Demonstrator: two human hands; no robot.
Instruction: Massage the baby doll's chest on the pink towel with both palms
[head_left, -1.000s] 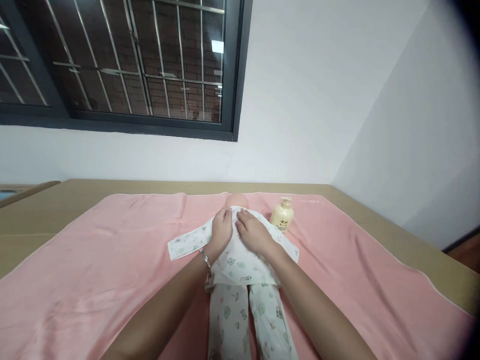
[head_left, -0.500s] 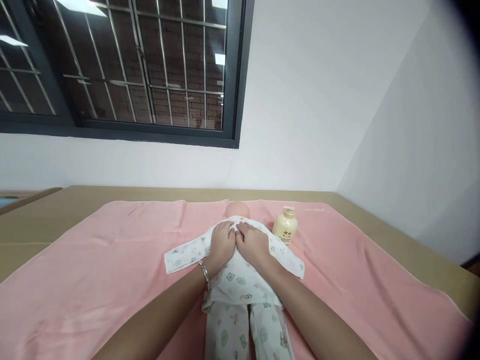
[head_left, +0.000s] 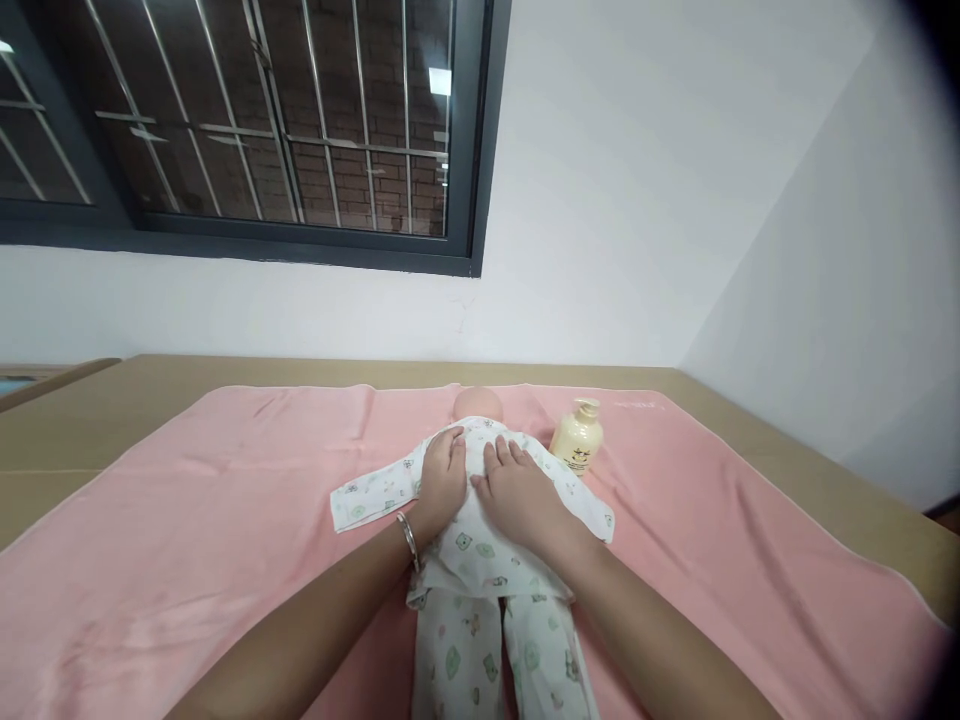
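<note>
A baby doll (head_left: 478, 403) lies on a pink blanket, its round head toward the wall and its face not visible. It wears a white, green-patterned long-sleeved top (head_left: 480, 550) and matching trousers (head_left: 459, 650), with the sleeves spread out to both sides. My left hand (head_left: 444, 478), with a silver bangle (head_left: 409, 540) on the wrist, lies flat on the left of the chest, fingers extended. On the right of the chest rests my right hand (head_left: 517, 492), palm down, its fingers stretched out and slightly apart. A gap of cloth shows between the hands.
A cream pump bottle (head_left: 577, 437) stands upright just beyond the doll's right-hand sleeve. The pink blanket (head_left: 225, 560) covers most of a tan tabletop (head_left: 97, 425). Behind are a white wall (head_left: 585, 250) and a barred window (head_left: 300, 120).
My hands have moved apart; the right has slid to the right and its fingers have straightened. The left has flattened nearly in place. The view has tilted slightly downward.
</note>
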